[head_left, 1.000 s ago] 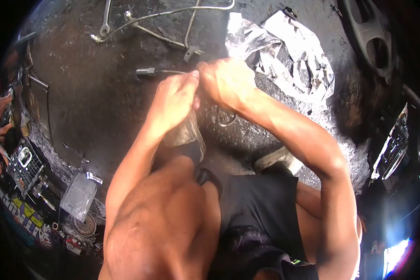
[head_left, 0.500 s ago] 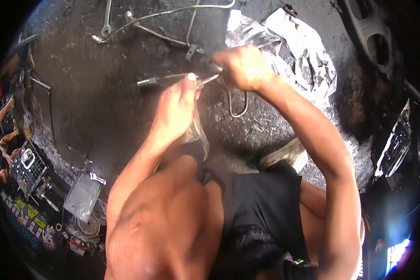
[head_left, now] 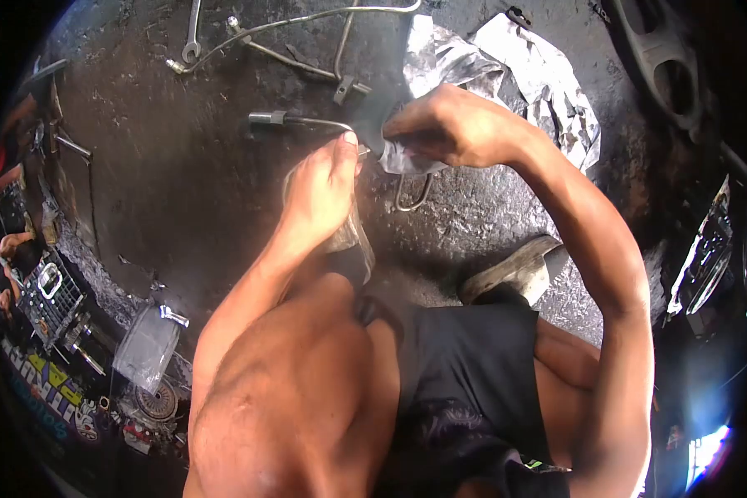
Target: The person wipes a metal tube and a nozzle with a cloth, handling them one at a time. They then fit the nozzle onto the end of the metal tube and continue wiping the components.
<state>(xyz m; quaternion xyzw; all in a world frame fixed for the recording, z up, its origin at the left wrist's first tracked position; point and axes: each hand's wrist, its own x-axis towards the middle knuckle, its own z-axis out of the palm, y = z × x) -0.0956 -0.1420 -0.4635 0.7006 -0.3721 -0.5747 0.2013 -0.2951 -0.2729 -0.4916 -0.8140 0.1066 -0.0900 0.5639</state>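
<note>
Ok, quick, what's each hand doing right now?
Left hand: closed, pinching the pipe.
Right hand: closed on a rag against the pipe.

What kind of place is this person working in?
Probably a car repair yard: a spanner and bent metal pipes lie on the oily black ground, with a steering wheel and a car grille at its edges.

Dull metal pipe (head_left: 307,121), grimy cloth rag (head_left: 407,158), rough blk floor (head_left: 183,191)
</note>
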